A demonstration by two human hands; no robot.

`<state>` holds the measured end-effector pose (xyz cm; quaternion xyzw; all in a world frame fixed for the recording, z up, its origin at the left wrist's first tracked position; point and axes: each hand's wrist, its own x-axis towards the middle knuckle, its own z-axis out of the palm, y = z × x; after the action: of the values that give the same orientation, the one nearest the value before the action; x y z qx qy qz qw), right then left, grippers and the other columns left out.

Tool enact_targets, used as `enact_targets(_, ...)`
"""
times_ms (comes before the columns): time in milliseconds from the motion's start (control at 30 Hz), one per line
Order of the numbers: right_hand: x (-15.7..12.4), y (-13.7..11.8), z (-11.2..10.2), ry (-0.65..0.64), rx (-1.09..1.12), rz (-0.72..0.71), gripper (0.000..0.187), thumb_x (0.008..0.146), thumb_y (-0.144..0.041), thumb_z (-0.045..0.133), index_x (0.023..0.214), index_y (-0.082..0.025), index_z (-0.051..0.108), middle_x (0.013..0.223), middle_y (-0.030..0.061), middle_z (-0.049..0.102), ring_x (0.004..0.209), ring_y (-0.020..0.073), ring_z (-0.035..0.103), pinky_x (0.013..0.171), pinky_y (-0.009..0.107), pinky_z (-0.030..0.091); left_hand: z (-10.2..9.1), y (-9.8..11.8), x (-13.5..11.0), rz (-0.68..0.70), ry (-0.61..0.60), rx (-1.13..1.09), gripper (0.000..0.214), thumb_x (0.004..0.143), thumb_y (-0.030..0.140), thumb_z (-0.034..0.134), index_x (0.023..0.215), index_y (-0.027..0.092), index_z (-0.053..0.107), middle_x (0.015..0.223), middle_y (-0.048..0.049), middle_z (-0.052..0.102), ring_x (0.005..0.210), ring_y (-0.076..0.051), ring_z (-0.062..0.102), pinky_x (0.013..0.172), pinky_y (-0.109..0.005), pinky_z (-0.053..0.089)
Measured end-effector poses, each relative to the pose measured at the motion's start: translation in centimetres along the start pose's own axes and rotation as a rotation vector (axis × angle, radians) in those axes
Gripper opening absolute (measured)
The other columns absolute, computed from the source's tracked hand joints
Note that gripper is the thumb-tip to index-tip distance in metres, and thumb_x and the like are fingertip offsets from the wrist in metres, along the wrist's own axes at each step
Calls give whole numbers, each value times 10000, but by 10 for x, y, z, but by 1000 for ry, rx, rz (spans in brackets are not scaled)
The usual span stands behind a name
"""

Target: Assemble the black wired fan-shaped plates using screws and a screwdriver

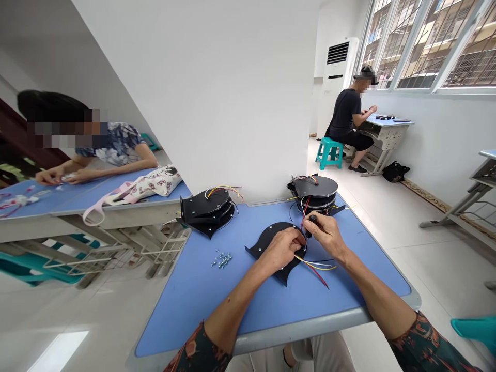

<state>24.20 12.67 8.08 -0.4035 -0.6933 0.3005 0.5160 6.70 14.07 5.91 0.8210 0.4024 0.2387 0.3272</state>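
Observation:
My left hand point(283, 247) rests on a round black plate point(266, 237) with pointed corners, its fingers bent together near the right rim. What the fingertips pinch there is hidden. In my right hand point(326, 232) is a screwdriver point(309, 233) with a black handle, held upright and tip down at the plate's right edge. Red, yellow, white and black wires point(316, 265) stick out from under my left hand to the right. A small pile of silvery screws point(222, 260) lies left of the plate.
Stacked black assemblies with wires stand at the back left point(207, 209) and back right point(314, 188) of the blue table point(194, 310). A white wall point(232, 103) rises behind it. One person point(120, 144) works at a table on the left, another point(344, 113) by the windows.

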Motion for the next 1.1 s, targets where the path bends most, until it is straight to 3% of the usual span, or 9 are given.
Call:
enact_targets(433,2,0,-1,-62,-40,-23,460,927,-619,549,717,-211,578,656,7,552,628,152,480,614,300,381,1,-2,0,-9,4,-16,204,790,28,591,885,162,712,951,-46,714,844,-167,671,796,-257,539)
enact_targets(667,4,-2,-2,-156,-63,-18,419,935,-569,552,725,-207,580,668,-3,544,637,147,478,595,287,369,-1,3,4,45,-16,42,151,881,169,622,823,180,761,932,-39,732,891,-187,668,853,-278,522)
enact_targets(833,4,4,1,3,-92,-2,293,886,-508,654,854,-219,621,746,12,607,660,154,527,584,284,422,2,2,8,39,-8,103,202,913,164,594,849,192,783,957,-39,744,902,-185,672,866,-271,509)
enact_targets(933,4,5,2,112,-122,12,276,812,-465,759,840,-224,627,781,26,643,671,163,547,603,298,460,3,2,8,48,2,107,198,911,159,603,831,191,781,955,-39,738,888,-178,665,854,-267,507)
enact_targets(1100,4,2,2,120,-74,11,278,833,-475,727,769,-214,656,703,17,630,626,158,524,596,305,441,1,2,7,36,13,54,144,881,194,653,798,187,771,975,-39,719,846,-166,652,801,-258,502)
